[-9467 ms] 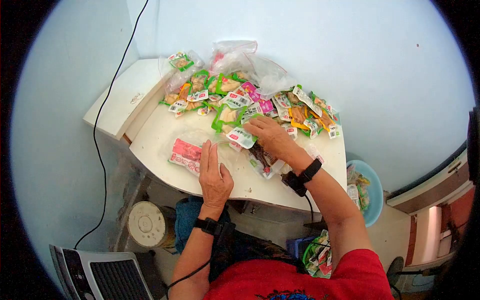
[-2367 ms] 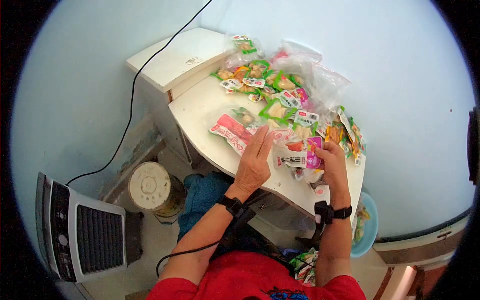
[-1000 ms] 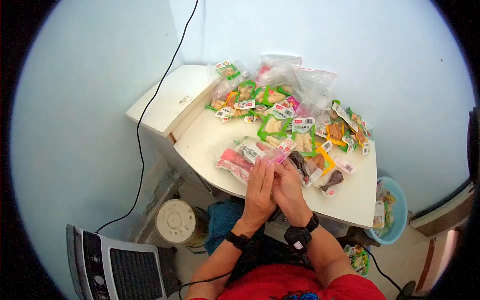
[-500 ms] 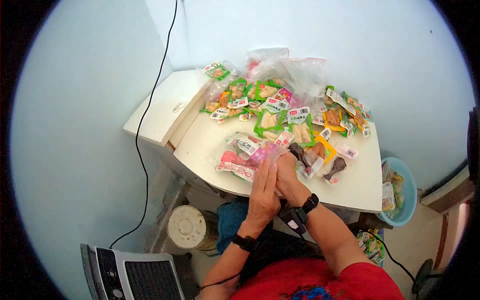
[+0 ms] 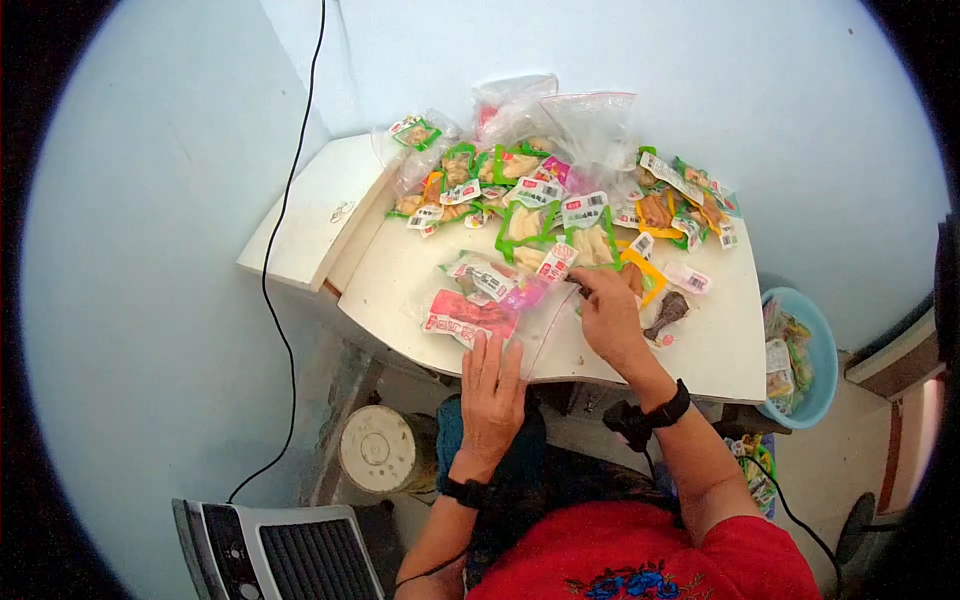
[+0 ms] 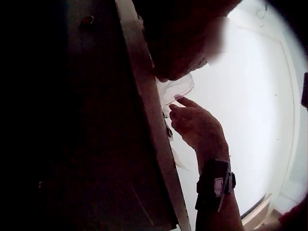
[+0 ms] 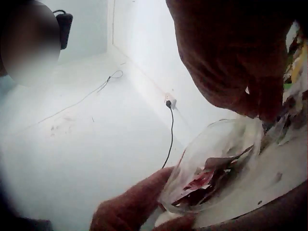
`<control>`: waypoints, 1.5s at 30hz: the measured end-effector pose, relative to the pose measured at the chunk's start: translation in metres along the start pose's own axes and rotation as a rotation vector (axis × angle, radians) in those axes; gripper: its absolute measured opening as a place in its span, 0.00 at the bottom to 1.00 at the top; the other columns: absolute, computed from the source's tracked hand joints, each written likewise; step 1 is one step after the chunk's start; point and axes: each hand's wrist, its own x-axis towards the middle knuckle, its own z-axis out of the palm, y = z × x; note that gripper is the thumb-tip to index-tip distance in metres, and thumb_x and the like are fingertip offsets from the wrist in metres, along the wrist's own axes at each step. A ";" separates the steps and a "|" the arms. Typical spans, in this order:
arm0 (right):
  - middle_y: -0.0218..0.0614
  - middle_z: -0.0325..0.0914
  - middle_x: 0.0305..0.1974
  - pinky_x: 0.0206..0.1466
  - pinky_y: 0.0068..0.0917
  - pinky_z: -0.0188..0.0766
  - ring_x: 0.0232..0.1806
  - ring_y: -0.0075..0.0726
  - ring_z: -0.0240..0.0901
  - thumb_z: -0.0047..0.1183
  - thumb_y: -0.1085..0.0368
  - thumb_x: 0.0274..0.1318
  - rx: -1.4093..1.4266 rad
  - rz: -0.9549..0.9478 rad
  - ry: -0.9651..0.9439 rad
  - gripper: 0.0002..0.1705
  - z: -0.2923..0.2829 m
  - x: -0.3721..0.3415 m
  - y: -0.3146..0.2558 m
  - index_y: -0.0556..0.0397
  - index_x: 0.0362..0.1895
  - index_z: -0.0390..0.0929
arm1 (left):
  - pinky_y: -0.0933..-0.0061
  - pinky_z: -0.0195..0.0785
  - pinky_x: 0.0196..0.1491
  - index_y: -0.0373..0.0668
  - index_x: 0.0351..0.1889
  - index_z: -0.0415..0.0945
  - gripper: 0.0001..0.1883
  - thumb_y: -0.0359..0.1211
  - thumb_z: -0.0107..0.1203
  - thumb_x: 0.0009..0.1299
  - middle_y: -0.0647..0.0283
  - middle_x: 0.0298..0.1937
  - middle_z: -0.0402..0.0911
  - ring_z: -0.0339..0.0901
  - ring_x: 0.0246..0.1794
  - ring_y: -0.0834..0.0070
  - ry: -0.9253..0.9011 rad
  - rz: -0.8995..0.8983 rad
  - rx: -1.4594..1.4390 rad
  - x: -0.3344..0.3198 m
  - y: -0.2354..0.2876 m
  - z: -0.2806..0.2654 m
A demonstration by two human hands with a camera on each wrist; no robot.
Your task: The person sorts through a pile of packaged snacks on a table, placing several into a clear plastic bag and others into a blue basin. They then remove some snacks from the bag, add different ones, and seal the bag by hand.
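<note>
In the head view a clear zip bag (image 5: 541,333) lies near the table's front edge. Inside it are a red-printed pack (image 5: 468,318) and a white-and-purple pack (image 5: 486,280). My left hand (image 5: 492,395) rests its straight fingers on the bag's near side, at the lower edge of the red-printed pack. To the right of the bag, my right hand (image 5: 612,318) has bent fingers on a dark packed drumstick (image 5: 577,289), mostly hidden beneath the hand. Another dark drumstick pack (image 5: 668,314) lies just right of that hand. The right wrist view shows the bag (image 7: 211,159) bulging between both hands.
Green-edged food packs (image 5: 592,230) and several others cover the back of the table (image 5: 390,290). Empty clear bags (image 5: 595,125) stand against the wall. A blue basin (image 5: 822,350) with packs is at the right, and a round drum (image 5: 376,450) stands below left.
The right hand held the white-and-purple pack earlier; that pack now lies inside the clear bag. The right hand has left the bag and moved right to the dark drumstick. The left hand shifted slightly left.
</note>
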 end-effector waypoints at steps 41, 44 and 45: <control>0.28 0.76 0.25 0.27 0.19 0.71 0.24 0.19 0.73 0.50 0.69 0.66 0.838 0.271 -0.827 0.07 -0.015 -0.006 -0.103 0.59 0.37 0.77 | 0.60 0.79 0.49 0.34 0.46 0.77 0.19 0.43 0.49 0.78 0.53 0.42 0.84 0.84 0.44 0.61 0.223 -1.067 -1.315 -0.044 -0.019 -0.146; 0.29 0.76 0.24 0.29 0.19 0.70 0.25 0.19 0.73 0.50 0.68 0.66 0.800 0.258 -0.756 0.08 0.021 -0.012 -0.094 0.60 0.38 0.77 | 0.60 0.79 0.48 0.34 0.44 0.78 0.18 0.43 0.49 0.78 0.54 0.41 0.84 0.84 0.43 0.61 0.230 -1.081 -1.351 -0.055 -0.044 -0.129; 0.28 0.76 0.24 0.29 0.20 0.70 0.24 0.19 0.71 0.50 0.67 0.67 0.839 0.250 -0.749 0.09 0.026 -0.012 -0.093 0.61 0.41 0.78 | 0.61 0.80 0.48 0.35 0.43 0.78 0.18 0.43 0.48 0.79 0.54 0.41 0.84 0.84 0.43 0.61 0.259 -1.095 -1.349 -0.058 -0.047 -0.126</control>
